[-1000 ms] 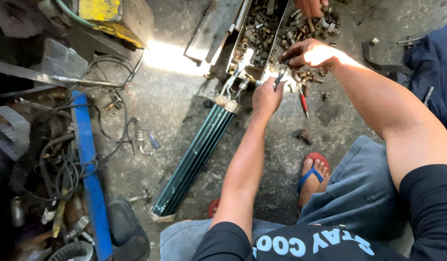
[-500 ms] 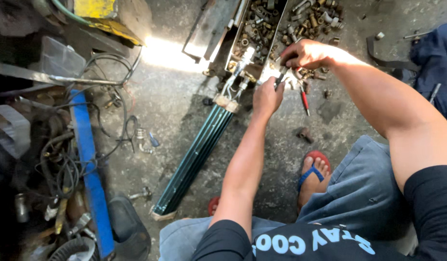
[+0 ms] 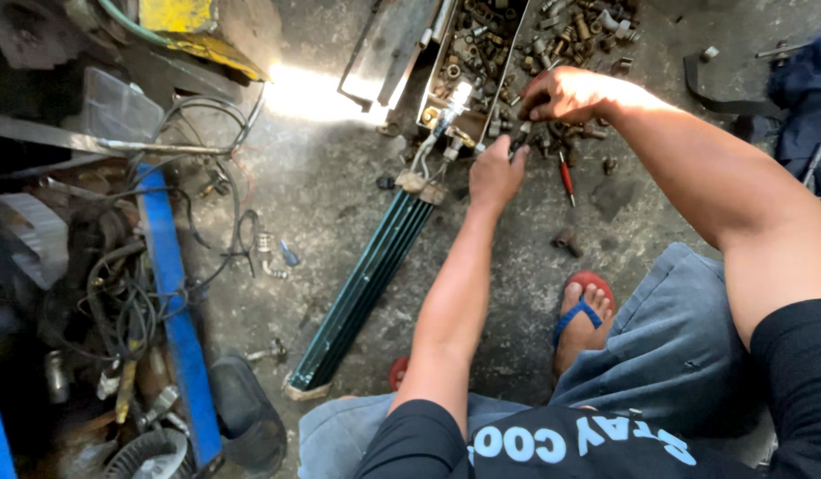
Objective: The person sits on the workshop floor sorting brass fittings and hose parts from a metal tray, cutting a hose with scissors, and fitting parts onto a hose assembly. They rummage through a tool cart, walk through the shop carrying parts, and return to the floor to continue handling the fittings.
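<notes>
The person sits low over a grey concrete floor (image 3: 339, 213), and both hands work close together at about 12 o'clock of the view. The left hand (image 3: 494, 173) is closed around the handle of a small dark tool (image 3: 519, 139); I cannot tell what kind of tool it is. The right hand (image 3: 565, 93) reaches from 2 o'clock and its fingers are pinched on something small just beside the tip of that tool, but the piece itself is hidden, so I cannot say what it holds.

Compared with half a second ago, the right hand has come lower and nearer, out of the tray of fittings (image 3: 481, 53), and it now almost touches the left hand. One second ago it was still among the loose metal parts at the top. I judge that the picking is finished and the two hands are now joining a small part and the tool.

The long green finned coil (image 3: 366, 275) lies on the floor from 12 o'clock down to 7 o'clock. Its thin metal pipes (image 3: 432, 151) are at the upper end, just left of the left hand, not touched by it.

A red-handled screwdriver (image 3: 565, 177) lies near, at 1 o'clock from the left hand. A foot in a red and blue sandal (image 3: 583, 310) rests at 4 o'clock. A blue bar (image 3: 175, 310) and black cables (image 3: 117, 293) lie well apart at 9 o'clock
</notes>
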